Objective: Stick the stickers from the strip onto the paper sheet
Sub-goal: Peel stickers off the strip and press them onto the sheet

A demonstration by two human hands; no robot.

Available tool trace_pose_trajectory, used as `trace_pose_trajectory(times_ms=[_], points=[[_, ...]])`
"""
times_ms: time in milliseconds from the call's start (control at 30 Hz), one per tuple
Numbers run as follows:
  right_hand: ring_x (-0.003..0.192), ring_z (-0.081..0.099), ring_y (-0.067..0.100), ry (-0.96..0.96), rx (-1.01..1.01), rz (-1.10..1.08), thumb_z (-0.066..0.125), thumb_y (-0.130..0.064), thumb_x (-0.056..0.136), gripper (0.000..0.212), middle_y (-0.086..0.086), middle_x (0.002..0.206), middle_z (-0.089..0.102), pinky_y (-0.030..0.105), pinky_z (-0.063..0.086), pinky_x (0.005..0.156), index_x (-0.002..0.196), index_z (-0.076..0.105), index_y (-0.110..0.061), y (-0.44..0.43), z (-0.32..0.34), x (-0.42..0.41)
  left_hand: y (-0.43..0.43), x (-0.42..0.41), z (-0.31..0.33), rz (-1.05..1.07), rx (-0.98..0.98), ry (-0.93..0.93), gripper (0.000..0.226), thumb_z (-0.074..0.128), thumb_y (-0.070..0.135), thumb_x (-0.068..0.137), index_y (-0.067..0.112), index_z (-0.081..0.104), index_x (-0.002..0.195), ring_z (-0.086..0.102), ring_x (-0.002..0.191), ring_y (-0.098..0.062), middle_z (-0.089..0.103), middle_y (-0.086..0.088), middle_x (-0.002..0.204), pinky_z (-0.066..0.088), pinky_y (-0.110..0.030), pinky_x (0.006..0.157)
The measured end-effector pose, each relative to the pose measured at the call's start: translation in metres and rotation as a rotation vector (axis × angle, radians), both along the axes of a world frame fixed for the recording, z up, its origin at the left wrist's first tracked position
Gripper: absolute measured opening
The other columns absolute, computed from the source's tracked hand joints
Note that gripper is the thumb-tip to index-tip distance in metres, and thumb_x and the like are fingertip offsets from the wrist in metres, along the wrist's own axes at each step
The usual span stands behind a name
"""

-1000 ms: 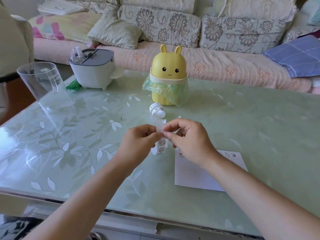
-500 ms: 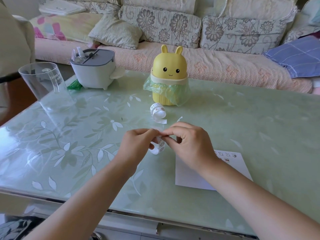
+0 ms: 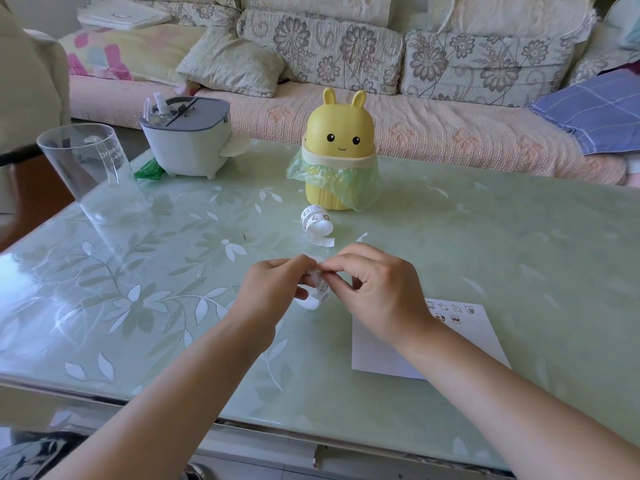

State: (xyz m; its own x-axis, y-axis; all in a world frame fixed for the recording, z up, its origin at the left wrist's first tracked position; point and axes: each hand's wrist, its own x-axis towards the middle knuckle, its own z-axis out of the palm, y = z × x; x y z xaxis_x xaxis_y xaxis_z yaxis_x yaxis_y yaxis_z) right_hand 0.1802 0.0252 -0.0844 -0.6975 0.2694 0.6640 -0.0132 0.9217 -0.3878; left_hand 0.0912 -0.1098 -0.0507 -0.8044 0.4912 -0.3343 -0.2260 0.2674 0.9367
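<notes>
White curling sticker strip point(image 3: 320, 287) hangs over the pale-green glass table point(image 3: 485, 237), pinched by left hand point(image 3: 273, 289) and right hand point(image 3: 377, 292); the white paper sheet point(image 3: 464, 336) lies rightward under the right wrist.

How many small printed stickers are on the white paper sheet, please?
6: four stickers in a row along the paper sheet's far edge, two just below; the right hand may hide more.

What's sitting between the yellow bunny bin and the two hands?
Head view: a curled sticker roll and a small white paper scrap lie there; left hand and right hand pinch the sticker strip.
</notes>
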Motion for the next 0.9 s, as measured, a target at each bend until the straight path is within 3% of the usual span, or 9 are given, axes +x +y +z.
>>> trace_pose_trajectory(times_ms=[133, 267, 467, 600, 733, 900], points=[[0.057, 0.039, 0.004, -0.022, 0.004, 0.022, 0.075, -0.025, 0.086, 0.005, -0.014, 0.085, 0.066, 0.025, 0.041, 0.048, 0.086, 0.077, -0.030, -0.0006, -0.0017, 0.0003, 0.0011, 0.0010, -0.0002, 0.008, -0.018, -0.002, 0.021, 0.061, 0.025, 0.087, 0.017, 0.073, 0.073, 0.059, 0.068, -0.015, 0.074, 0.003, 0.075, 0.038, -0.025, 0.063], [0.053, 0.046, 0.009, -0.054, -0.082, 0.005, 0.076, -0.027, 0.084, 0.015, -0.017, 0.088, 0.065, 0.024, 0.043, 0.052, 0.097, 0.075, -0.033, 0.0011, -0.0011, -0.0002, 0.0008, 0.0018, 0.0022, -0.006, -0.018, 0.026, 0.019, 0.061, 0.026, 0.088, 0.018, 0.076, 0.080, 0.058, 0.068, -0.013, 0.075, 0.003, 0.079, 0.037, -0.023, 0.061], [0.054, 0.042, -0.001, -0.025, -0.056, 0.019, 0.074, -0.032, 0.086, 0.006, -0.016, 0.085, 0.065, 0.023, 0.039, 0.049, 0.091, 0.078, -0.032, 0.0033, -0.0005, 0.0017, 0.0000, 0.0005, 0.0022, -0.027, -0.014, -0.009, 0.019, 0.063, 0.027, 0.086, 0.018, 0.074, 0.074, 0.060, 0.067, -0.014, 0.075, 0.001, 0.082, 0.038, -0.027, 0.066], [0.061, 0.037, 0.001, 0.014, 0.032, 0.028, 0.076, -0.028, 0.087, 0.004, -0.012, 0.084, 0.066, 0.024, 0.039, 0.047, 0.089, 0.079, -0.028, 0.0023, -0.0022, 0.0012, 0.0002, 0.0000, 0.0004, -0.030, -0.037, -0.014, 0.021, 0.061, 0.027, 0.086, 0.017, 0.073, 0.071, 0.061, 0.070, -0.014, 0.076, 0.000, 0.085, 0.038, -0.028, 0.068], [0.061, 0.036, 0.002, 0.012, 0.074, 0.042, 0.077, -0.024, 0.086, 0.004, -0.011, 0.084, 0.066, 0.024, 0.039, 0.046, 0.087, 0.078, -0.028, 0.0027, -0.0023, 0.0003, 0.0004, 0.0013, 0.0016, -0.019, -0.052, -0.023, 0.023, 0.060, 0.025, 0.088, 0.019, 0.071, 0.070, 0.060, 0.070, -0.014, 0.075, 0.004, 0.076, 0.038, -0.025, 0.064], [0.054, 0.043, -0.001, -0.048, -0.013, 0.047, 0.078, -0.023, 0.085, 0.007, -0.015, 0.086, 0.063, 0.023, 0.039, 0.049, 0.083, 0.076, -0.030, 0.0021, -0.0008, 0.0011, 0.0025, 0.0013, -0.0011, -0.007, -0.050, -0.011, 0.020, 0.059, 0.026, 0.091, 0.020, 0.072, 0.077, 0.059, 0.068, -0.014, 0.072, 0.009, 0.071, 0.038, -0.022, 0.060]])
